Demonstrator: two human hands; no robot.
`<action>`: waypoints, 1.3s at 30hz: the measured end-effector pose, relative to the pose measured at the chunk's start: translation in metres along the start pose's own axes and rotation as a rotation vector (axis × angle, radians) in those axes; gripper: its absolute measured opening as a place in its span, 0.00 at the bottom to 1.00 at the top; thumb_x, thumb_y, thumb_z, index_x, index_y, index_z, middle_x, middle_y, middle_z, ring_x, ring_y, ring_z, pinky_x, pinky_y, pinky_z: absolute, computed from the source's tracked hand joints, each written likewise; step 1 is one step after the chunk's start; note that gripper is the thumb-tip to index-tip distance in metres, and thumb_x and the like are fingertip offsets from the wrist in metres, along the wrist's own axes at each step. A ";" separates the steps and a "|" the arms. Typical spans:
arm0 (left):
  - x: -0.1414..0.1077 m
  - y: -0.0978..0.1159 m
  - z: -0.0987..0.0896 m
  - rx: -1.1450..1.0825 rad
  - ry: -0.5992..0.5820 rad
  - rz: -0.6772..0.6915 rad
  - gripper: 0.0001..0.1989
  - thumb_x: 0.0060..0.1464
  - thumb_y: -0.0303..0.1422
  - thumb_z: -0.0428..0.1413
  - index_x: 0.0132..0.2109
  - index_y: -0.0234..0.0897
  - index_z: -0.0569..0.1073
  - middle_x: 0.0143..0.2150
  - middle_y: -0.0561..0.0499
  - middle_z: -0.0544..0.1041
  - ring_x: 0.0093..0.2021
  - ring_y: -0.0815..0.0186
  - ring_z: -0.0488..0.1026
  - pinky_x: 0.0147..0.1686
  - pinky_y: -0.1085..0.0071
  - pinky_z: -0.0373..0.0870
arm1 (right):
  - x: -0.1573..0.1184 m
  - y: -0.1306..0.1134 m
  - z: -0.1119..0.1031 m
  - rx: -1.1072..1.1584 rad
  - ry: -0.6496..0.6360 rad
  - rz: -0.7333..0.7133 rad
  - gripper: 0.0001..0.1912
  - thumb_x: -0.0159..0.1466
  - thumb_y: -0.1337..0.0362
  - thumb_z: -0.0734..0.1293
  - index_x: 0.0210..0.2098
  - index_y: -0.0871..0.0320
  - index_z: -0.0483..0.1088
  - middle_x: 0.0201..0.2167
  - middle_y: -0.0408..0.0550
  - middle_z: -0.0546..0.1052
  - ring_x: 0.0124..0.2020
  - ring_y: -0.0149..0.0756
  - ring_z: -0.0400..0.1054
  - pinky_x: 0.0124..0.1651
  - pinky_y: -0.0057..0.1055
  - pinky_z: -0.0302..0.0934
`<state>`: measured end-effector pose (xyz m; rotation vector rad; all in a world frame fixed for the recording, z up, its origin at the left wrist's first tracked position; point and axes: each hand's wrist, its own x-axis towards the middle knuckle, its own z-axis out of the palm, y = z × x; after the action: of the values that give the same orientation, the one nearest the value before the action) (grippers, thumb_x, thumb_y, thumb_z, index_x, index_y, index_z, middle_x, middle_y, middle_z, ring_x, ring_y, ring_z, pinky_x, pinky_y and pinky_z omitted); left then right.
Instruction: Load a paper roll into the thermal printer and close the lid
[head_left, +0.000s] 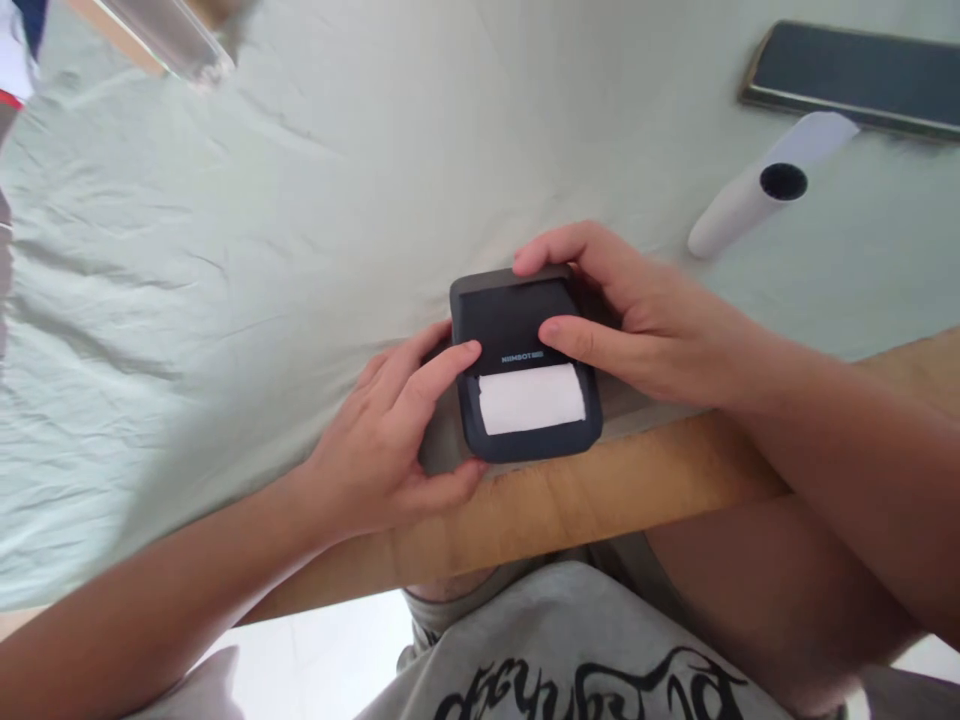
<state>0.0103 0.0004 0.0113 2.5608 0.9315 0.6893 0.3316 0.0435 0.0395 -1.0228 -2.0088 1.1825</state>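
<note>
A black label printer (510,310) marked NIIMBOT is near the front edge of the table, between my two hands. White paper (532,399) shows in the opening in its lower half. My left hand (397,430) grips the printer's left side, its index fingertip on the upper face and its thumb at the lower left corner. From the right, my right hand (622,300) holds the upper right part, with the thumb on the dark cover and a finger over the far edge. The remaining right-hand fingers are partly hidden behind the printer.
A roll of white paper (739,212) with a loose end lies to the right. Beyond it is a dark phone-like slab (862,75). A clear plastic-looking object (169,40) sits at the far left. A pale green cloth (300,230) covers the table up to its wooden edge (540,505).
</note>
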 end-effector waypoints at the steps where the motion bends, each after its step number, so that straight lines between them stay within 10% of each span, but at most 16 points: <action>1: 0.000 0.000 0.000 0.002 0.001 -0.007 0.44 0.74 0.43 0.62 0.89 0.47 0.58 0.86 0.32 0.73 0.82 0.31 0.78 0.75 0.31 0.84 | -0.001 0.001 0.002 -0.023 0.021 -0.006 0.24 0.80 0.50 0.67 0.71 0.49 0.71 0.71 0.51 0.82 0.64 0.44 0.80 0.73 0.48 0.79; 6: -0.001 -0.003 -0.001 -0.030 -0.008 -0.012 0.47 0.73 0.41 0.65 0.89 0.47 0.55 0.86 0.31 0.74 0.83 0.31 0.77 0.77 0.27 0.83 | -0.009 0.004 0.010 -0.043 0.115 0.001 0.26 0.82 0.47 0.65 0.73 0.49 0.72 0.75 0.53 0.80 0.77 0.48 0.75 0.87 0.56 0.69; 14: -0.001 0.001 0.003 -0.041 0.008 -0.098 0.56 0.60 0.39 0.74 0.88 0.45 0.57 0.84 0.29 0.76 0.81 0.28 0.79 0.77 0.26 0.83 | -0.018 0.004 0.008 -0.067 0.192 0.059 0.26 0.76 0.60 0.62 0.70 0.47 0.77 0.68 0.48 0.82 0.66 0.46 0.79 0.81 0.59 0.73; 17: 0.002 0.001 -0.003 0.002 -0.070 -0.058 0.53 0.67 0.43 0.70 0.89 0.43 0.55 0.86 0.29 0.73 0.83 0.31 0.78 0.78 0.30 0.83 | -0.023 0.011 0.001 -0.245 0.283 0.016 0.26 0.70 0.63 0.66 0.66 0.46 0.79 0.53 0.47 0.83 0.48 0.42 0.79 0.58 0.48 0.81; 21: 0.001 -0.001 -0.012 0.064 -0.147 0.010 0.51 0.74 0.45 0.65 0.92 0.38 0.50 0.88 0.25 0.70 0.84 0.32 0.76 0.78 0.35 0.83 | -0.029 0.026 -0.009 -0.359 0.206 0.023 0.33 0.67 0.63 0.70 0.72 0.46 0.73 0.31 0.38 0.75 0.27 0.38 0.65 0.35 0.38 0.66; 31: -0.004 0.012 0.000 0.109 0.083 -0.033 0.46 0.73 0.41 0.65 0.89 0.41 0.59 0.81 0.33 0.78 0.78 0.39 0.82 0.74 0.46 0.87 | -0.030 0.013 -0.005 -0.417 0.112 0.129 0.29 0.77 0.60 0.64 0.76 0.48 0.67 0.38 0.43 0.83 0.33 0.41 0.74 0.39 0.41 0.65; 39: -0.004 0.021 -0.013 0.088 -0.056 -0.031 0.51 0.82 0.40 0.59 0.96 0.52 0.38 0.84 0.39 0.79 0.76 0.42 0.86 0.74 0.45 0.90 | -0.027 0.007 -0.001 -0.418 0.075 0.164 0.35 0.75 0.60 0.63 0.80 0.52 0.62 0.37 0.44 0.84 0.36 0.45 0.77 0.45 0.43 0.69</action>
<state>0.0117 -0.0161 0.0305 2.6212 1.0016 0.5774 0.3486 0.0236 0.0311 -1.4345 -2.1957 0.8007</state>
